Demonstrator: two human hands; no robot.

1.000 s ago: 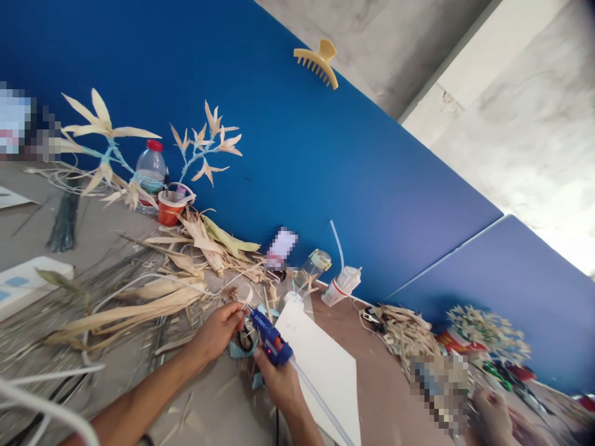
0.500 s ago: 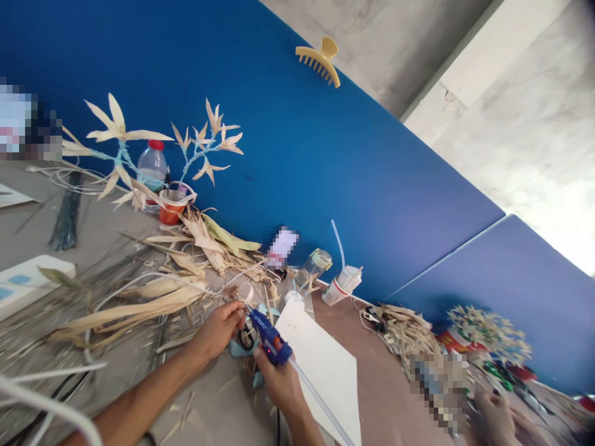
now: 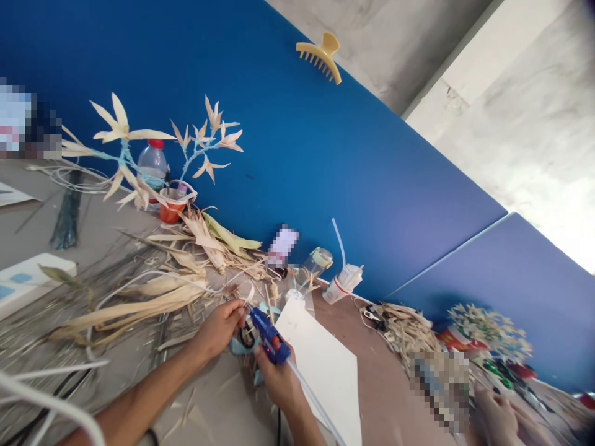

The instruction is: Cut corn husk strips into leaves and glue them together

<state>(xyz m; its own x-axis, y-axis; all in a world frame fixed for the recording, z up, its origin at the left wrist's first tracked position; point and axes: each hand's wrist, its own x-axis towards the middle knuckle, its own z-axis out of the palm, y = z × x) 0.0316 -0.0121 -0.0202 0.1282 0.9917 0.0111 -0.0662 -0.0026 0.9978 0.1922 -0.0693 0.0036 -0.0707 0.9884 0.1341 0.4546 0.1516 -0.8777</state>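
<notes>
In my right hand point(image 3: 281, 378) is a blue hot glue gun point(image 3: 269, 337), with a long clear glue stick point(image 3: 316, 402) running out of its rear. Its nozzle points up and left, at the fingertips of my left hand point(image 3: 223, 325). Those fingers are pinched together on a small pale strip of corn husk point(image 3: 250, 293), which sticks up just past them. Whether the nozzle touches the strip I cannot tell. Beneath the glue gun lie light blue scraps point(image 3: 244, 345) and a dark cable loop. Dried corn husks point(image 3: 153, 297) spread over the table to the left.
A white sheet point(image 3: 320, 365) lies right of the glue gun. Behind stand a lidded jar point(image 3: 317, 263), a paper cup point(image 3: 343, 283) and an orange bucket point(image 3: 171, 210) beside husk-flower branches point(image 3: 204, 145). A white power strip point(image 3: 37, 279) is at left. Another person's hands point(image 3: 497, 412) show at lower right.
Both hands stay almost in place, the glue gun's nozzle still at the left fingertips. The view has shifted very slightly.
</notes>
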